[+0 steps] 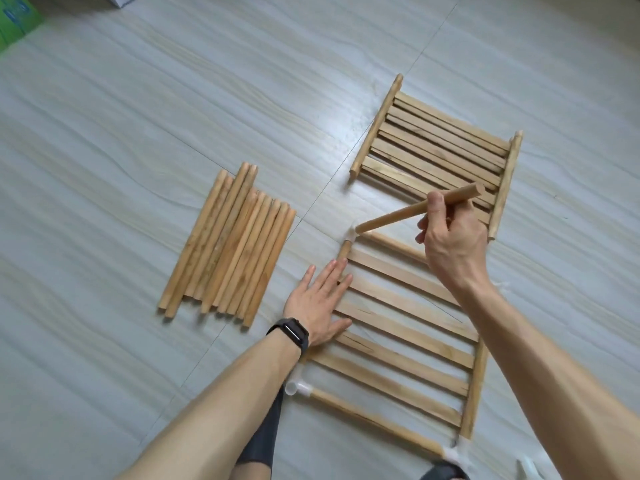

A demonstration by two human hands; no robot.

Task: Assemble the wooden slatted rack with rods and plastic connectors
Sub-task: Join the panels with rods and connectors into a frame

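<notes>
Grips a wooden rod in the right hand, thumb and fingers curled round it past the middle, far end poking out beyond the knuckles. Holds it tilted down to the left, lower tip right at the white connector on the far left corner of the near rack; touching the socket or just above it, cannot tell. Presses the left hand flat, fingers straight and slightly spread, on the left rail and slat ends of that rack, flat on the floor close in front. Covers part of the left rail with the palm and much of the rack's far right corner with the right forearm. Shows a dark watch on the left wrist. Near left corner: a second connector, open socket facing up. Near right corner: a third connector, blurred and partly hidden at the frame's lower edge. Farther off to the right, a far rack with rails on both sides, lying flat, apart from the near one. To the left, well apart, a bundle of rods laid side by side. At the far left corner, a green box, cut off by the frame.
</notes>
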